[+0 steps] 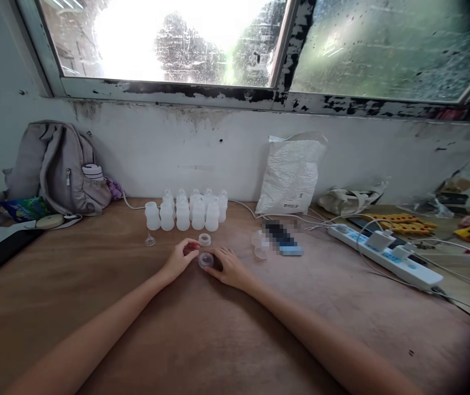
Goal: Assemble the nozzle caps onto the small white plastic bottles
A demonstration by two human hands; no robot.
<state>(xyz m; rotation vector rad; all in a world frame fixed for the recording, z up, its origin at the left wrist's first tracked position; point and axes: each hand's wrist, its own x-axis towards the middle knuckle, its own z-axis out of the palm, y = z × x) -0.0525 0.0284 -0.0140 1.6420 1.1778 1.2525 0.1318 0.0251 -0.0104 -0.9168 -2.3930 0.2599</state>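
Note:
Two translucent bottle collars lie between my hands: a whitish collar (204,240) farther back and a clear collar (205,260) nearer me. My right hand (231,267) has its thumb and fingers around the right side of the near one, which rests on the table. Just left of both, my left hand (181,260) is empty, with a gap between thumb and curved fingers. Behind them several frosted baby bottles (182,215) stand in rows, many with teats on top. The front-left bottle (152,215) has an uncovered top. A clear teat (149,240) lies on the table before it.
Right of my hands are clear round caps (260,251) and a partly blurred phone (284,238). A white power strip (383,255) with plugs and cables lies farther right. A white plastic bag (290,175) leans on the wall. A grey backpack (56,170) and black case (4,255) are left.

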